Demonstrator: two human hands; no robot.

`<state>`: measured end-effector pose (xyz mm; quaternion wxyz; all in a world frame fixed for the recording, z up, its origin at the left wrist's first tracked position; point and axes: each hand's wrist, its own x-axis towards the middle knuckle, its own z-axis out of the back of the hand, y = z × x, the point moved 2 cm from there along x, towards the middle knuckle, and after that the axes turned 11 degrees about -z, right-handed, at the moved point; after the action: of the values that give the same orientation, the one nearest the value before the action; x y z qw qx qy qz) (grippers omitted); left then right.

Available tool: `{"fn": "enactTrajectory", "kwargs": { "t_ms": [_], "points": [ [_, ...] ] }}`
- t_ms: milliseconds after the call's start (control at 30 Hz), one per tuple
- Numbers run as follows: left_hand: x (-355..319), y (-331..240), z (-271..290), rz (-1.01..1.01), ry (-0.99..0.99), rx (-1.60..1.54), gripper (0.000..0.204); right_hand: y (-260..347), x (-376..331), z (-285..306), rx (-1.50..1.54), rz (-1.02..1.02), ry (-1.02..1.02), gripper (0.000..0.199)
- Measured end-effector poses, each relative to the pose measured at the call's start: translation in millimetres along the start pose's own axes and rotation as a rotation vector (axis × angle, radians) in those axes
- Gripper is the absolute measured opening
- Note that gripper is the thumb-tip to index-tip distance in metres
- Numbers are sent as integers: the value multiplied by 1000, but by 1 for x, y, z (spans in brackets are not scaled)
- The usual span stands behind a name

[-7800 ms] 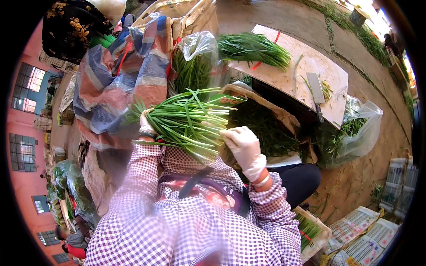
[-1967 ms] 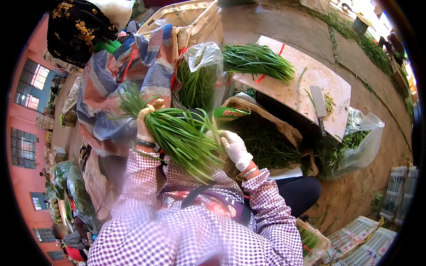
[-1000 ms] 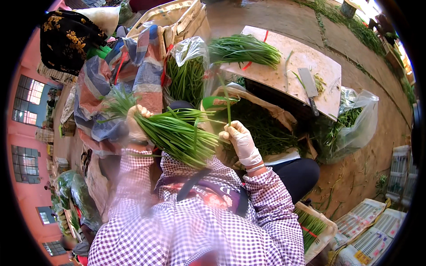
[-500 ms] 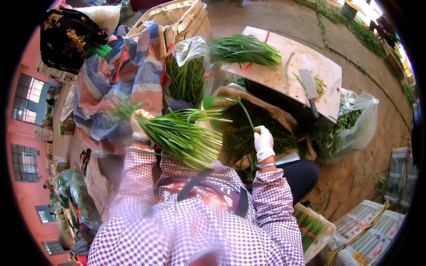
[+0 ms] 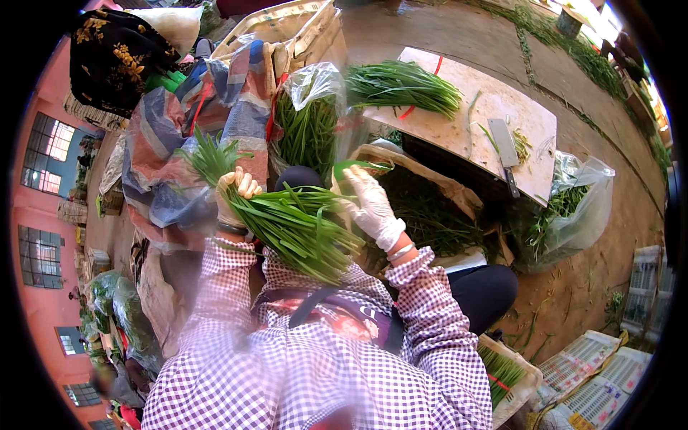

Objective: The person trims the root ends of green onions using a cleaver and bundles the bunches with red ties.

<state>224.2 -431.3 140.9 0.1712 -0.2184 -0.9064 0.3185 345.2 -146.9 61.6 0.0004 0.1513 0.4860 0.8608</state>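
My left hand [image 5: 240,192], in a pale glove, is closed around a bunch of long green chives [image 5: 297,229]. The leaf tips stick out beyond its far-left side, and the stalk ends fan toward the right across my lap. At those stalk ends is my right hand [image 5: 374,209], in a white glove, its fingers stretched out and the thumb side close to the bunch. I cannot tell how firmly it touches the stalks. Just behind its fingertips shows a bright green piece [image 5: 358,169] of something flat.
Ahead to the right, a low board table [image 5: 527,107] bears a chive bundle [image 5: 405,87] and a cleaver [image 5: 505,147]. Beneath it lies an open sack of greens [image 5: 437,222]. Plastic bags of greens [image 5: 308,132] [image 5: 573,208] flank it. A striped woven sack [image 5: 168,161] lies left.
My right hand has moved left from over the sack to the stalk ends, and its fingers have opened out. The single stalk it held no longer shows in it. My left hand keeps its hold.
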Motion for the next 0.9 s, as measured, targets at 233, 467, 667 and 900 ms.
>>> {"fn": "enactTrajectory", "kwargs": {
  "t_ms": [233,467,667,900],
  "points": [
    [15,-1,-46,-63,-29,-81,28,24,-22,-14,845,-356,600,45],
    [69,15,-65,-151,-511,225,14,44,-36,8,1542,-450,798,62],
    [125,81,-137,-291,-666,385,14,45,-37,2,1304,-415,585,59],
    [168,163,-124,-273,-778,406,14,26,-63,7,1317,-637,467,30]
  ]
}}
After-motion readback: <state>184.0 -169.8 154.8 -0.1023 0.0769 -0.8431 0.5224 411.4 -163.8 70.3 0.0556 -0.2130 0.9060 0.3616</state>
